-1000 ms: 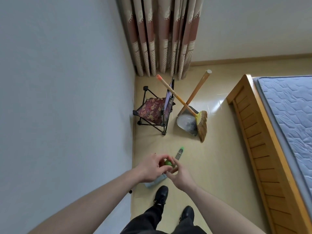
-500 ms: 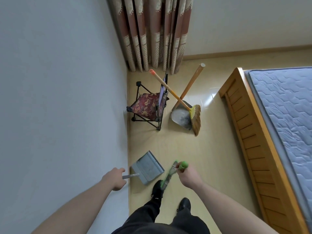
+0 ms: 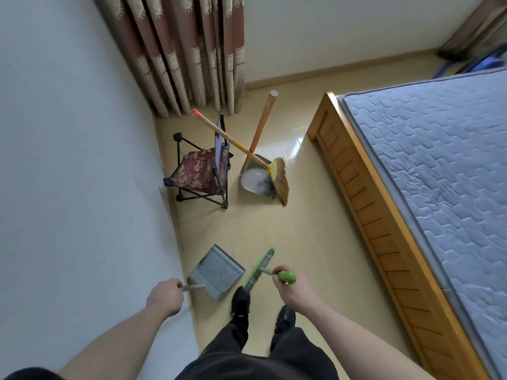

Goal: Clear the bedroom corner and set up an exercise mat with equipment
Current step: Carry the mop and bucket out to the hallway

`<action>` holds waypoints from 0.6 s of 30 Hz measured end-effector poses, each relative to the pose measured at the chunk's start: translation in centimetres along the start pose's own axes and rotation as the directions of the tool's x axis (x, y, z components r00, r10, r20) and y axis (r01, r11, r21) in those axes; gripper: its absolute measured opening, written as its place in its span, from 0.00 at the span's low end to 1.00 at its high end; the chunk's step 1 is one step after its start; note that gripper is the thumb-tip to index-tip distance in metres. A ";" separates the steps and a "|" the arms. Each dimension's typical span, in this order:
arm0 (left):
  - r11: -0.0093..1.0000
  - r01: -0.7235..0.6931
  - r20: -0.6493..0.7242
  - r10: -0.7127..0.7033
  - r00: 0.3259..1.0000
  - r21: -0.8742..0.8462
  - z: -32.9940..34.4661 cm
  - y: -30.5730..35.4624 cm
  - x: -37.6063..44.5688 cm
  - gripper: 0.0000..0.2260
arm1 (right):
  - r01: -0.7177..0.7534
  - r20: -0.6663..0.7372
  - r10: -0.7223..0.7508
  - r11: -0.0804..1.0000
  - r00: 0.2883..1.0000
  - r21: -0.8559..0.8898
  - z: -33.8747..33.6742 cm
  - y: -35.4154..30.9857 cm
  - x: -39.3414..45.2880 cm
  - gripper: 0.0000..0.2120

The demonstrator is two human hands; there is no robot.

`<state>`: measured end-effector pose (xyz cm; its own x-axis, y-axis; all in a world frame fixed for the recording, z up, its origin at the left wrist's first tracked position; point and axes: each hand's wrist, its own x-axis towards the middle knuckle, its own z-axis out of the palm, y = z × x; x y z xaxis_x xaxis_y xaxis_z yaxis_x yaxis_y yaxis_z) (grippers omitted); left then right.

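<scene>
Soft, even daylight, wide-angle view, mild blur.
Glare patch on the floor (image 3: 288, 152) near the bed (image 3: 384, 215) corner; faint soft shadows under the folding stool (image 3: 197, 174) and metal dustpan (image 3: 258, 179). Strong fisheye bending of the walls and bed edge toward the frame borders. Light possibly from behind the curtain (image 3: 192, 50); top right corner is smeared.

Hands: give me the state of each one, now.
Left hand: closed, gripping the grey dustpan by its handle.
Right hand: closed, gripping the green broom by its handle.
</scene>
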<state>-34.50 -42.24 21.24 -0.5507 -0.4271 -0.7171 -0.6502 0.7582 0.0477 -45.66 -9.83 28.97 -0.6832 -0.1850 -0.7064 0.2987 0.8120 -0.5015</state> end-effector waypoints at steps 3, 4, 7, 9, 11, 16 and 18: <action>0.994 -0.084 -0.122 0.075 0.990 -0.069 -1.2 3.2 -1.3 0.12 | -0.017 -0.040 0.019 0.998 0.999 0.062 -0.1 1.7 -1.0 0.07; 0.989 -0.132 -0.148 0.121 0.982 -0.063 -1.5 4.3 -1.8 0.10 | -0.015 -0.052 0.019 0.998 0.998 0.065 -0.2 2.3 -1.4 0.07; 0.958 -0.286 -0.186 0.280 0.942 -0.007 -2.5 7.6 -3.5 0.08 | -0.036 -0.090 0.044 0.995 0.995 0.093 -0.4 4.2 -2.7 0.06; 0.928 -0.370 -0.177 0.372 0.911 0.046 -2.8 9.5 -4.9 0.06 | -0.056 -0.123 0.072 0.989 0.990 0.134 -0.7 5.4 -4.4 0.05; 0.892 -0.438 -0.149 0.451 0.880 0.111 -2.8 11.3 -6.3 0.06 | -0.063 -0.163 0.090 0.984 0.982 0.164 -1.3 6.6 -6.1 0.05; 0.759 -0.596 -0.068 0.630 0.774 0.262 -0.9 16.5 -10.4 0.06 | -0.118 -0.243 0.231 0.907 0.942 0.405 -2.4 12.5 -11.4 0.06; 0.708 -0.649 -0.058 0.687 0.724 0.280 0.2 18.5 -12.3 0.07 | -0.109 -0.270 0.276 0.856 0.922 0.505 -2.8 14.9 -13.4 0.05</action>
<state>-39.70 -22.84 30.79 -0.8761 0.1828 -0.4462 0.0436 0.9516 0.3043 -33.92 6.31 32.35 -0.7273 0.2031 -0.6556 0.6668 0.4356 -0.6047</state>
